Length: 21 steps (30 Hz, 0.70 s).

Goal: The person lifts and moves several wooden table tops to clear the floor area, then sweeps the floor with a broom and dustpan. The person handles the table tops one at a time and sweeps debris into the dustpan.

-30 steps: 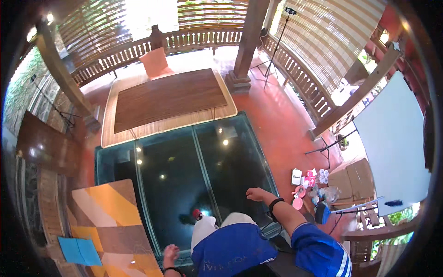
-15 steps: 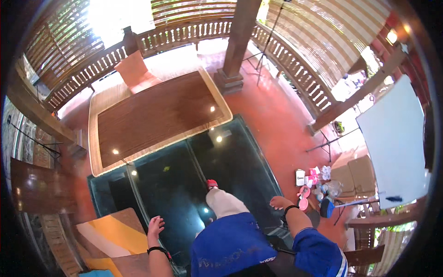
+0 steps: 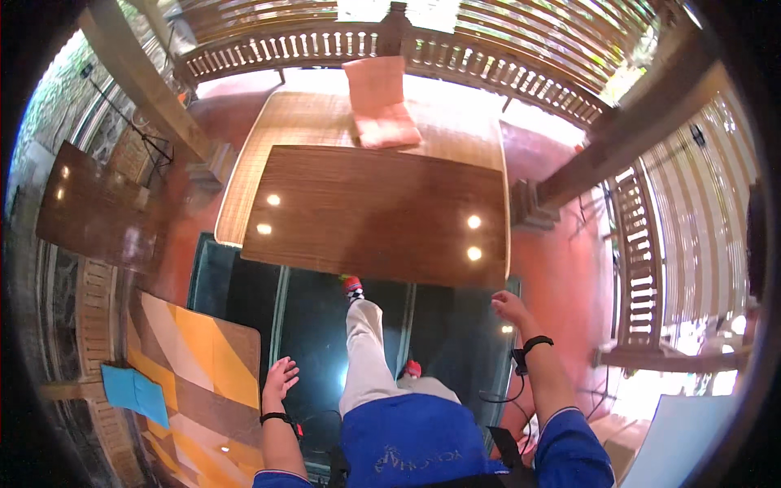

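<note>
Evidently nothing is being gripped by the left hand (image 3: 281, 378), which is held toward 7 o'clock with its fingers apart and slightly bent. At 4 o'clock the right hand (image 3: 510, 307) is loosely curled; no object is seen in it, though whether its fingertips meet cannot be told. Both are carried away from the body, probably for balance, since 1 red shoe (image 3: 353, 287) is set well ahead of the other on the dark, glossy floor panels (image 3: 455, 325). A black wristband is worn on each arm, perhaps so that something is kept fastened there.

The brown tabletop (image 3: 350, 203) is placed at 12 o'clock, its near right corner just beside the right hand; whether it is touched cannot be made out. A woven mat (image 3: 301, 122) is spread beneath, presumably so that the floor around it can be sat on. Beyond the far edge, also at 12 o'clock, a legless chair (image 3: 376, 98) is set with its seat toward the tabletop and its backrest away, as would suit a sitter facing it. At 8 o'clock a patterned rug (image 3: 199, 390) is laid beside the panels, with a blue folded pad (image 3: 134, 394) rested on its outer edge.
</note>
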Motion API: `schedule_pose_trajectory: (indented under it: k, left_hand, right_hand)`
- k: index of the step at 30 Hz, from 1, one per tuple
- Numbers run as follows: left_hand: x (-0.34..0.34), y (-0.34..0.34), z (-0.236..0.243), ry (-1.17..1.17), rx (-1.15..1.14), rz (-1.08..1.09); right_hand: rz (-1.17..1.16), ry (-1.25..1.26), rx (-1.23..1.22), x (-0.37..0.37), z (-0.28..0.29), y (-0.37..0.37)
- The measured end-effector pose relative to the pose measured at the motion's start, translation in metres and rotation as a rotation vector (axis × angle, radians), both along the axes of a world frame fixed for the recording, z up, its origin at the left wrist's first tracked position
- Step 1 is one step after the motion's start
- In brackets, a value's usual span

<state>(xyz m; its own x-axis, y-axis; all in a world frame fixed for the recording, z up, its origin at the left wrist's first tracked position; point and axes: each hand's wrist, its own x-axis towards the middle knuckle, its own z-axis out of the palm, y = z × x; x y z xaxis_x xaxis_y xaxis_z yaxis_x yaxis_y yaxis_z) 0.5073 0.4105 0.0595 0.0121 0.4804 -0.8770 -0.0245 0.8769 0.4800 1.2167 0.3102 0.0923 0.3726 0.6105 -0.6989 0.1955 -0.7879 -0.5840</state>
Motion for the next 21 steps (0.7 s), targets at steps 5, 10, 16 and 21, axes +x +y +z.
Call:
schedule_pose_trajectory:
  k: [5, 10, 16, 21]
  left_hand:
    - [0.026, 0.112, -0.077, -0.024, -0.082, 0.184]
    - [0.086, 0.23, -0.136, -0.024, -0.107, 0.156]
    - [0.136, 0.335, -0.179, 0.064, -0.271, 0.483]
    - [0.157, 0.331, -0.229, 0.047, -0.216, 0.631]
  right_hand:
    - [0.272, -0.148, 0.163, -0.009, -0.025, 0.229]
    - [0.351, -0.194, 0.279, -0.047, -0.076, 0.433]
    - [0.654, -0.509, 0.522, -0.09, -0.164, 0.673]
    - [0.94, -0.752, 0.513, -0.111, -0.244, 0.794]
